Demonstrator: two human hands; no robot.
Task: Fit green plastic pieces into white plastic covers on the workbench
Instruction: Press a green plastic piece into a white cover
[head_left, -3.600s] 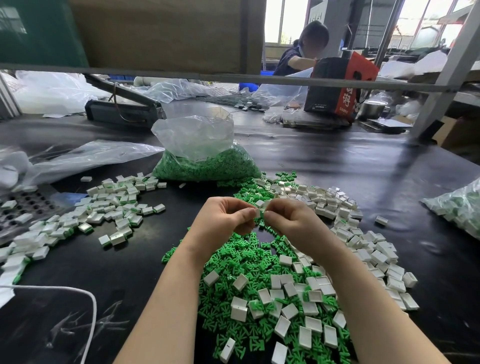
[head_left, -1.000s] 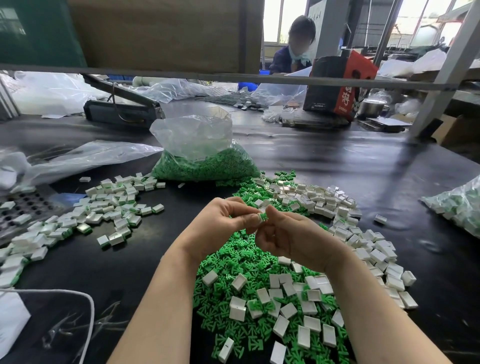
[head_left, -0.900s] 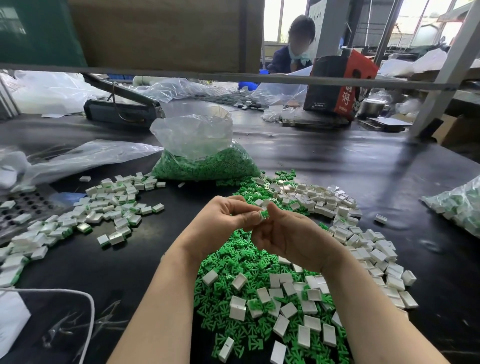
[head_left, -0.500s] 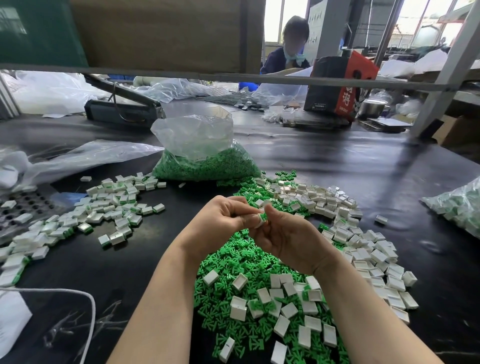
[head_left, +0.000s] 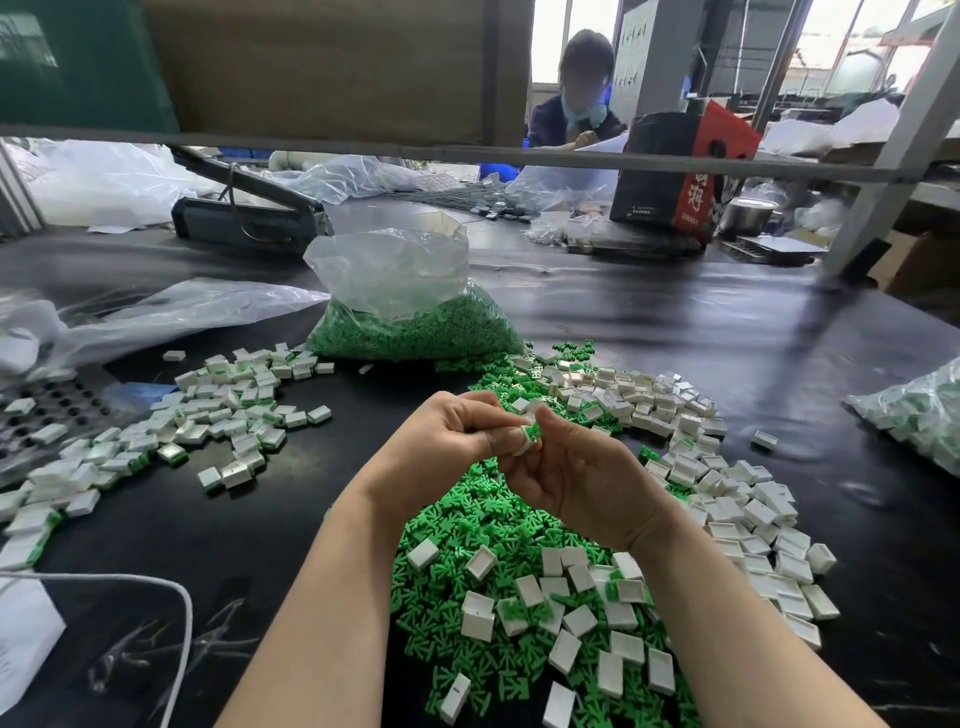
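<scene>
Left hand (head_left: 457, 434) and right hand (head_left: 576, 467) meeting above the black table (head_left: 727, 332), both in a pinching grip on a white cover (head_left: 523, 442) with a green piece (head_left: 533, 431) at its top, loose green pieces (head_left: 483, 499) heaped beneath, white covers (head_left: 737, 493) scattered to the right

A dark heat sealer (head_left: 249, 221) sits at the far left of the bench (head_left: 675, 332), with crumpled clear plastic sheets (head_left: 171, 312) near it. A red and black carton (head_left: 685, 171) stands far right, a steel pot (head_left: 748, 215) just beside it. A white cord (head_left: 176, 613) loops at the near left. A seated person (head_left: 576, 104) works beyond the bench.
</scene>
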